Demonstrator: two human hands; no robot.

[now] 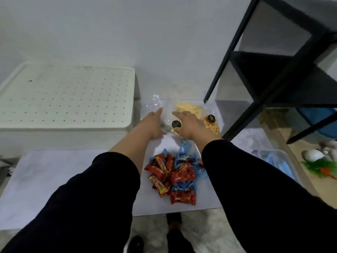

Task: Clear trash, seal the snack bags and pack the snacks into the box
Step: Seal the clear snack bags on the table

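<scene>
Two arms in view, each in long black sleeve. Left sleeve point(87, 194) plain, no print, loose fit, soft folds, cuff pushed up to mid forearm. Right sleeve point(255, 179) same black cloth, cuff nearer wrist. Left hand point(152, 125) bare: no glove, ring or watch visible. Right hand point(189, 125) likewise bare. Dark footwear point(173, 219) at bottom edge, blurred, details unclear.
</scene>
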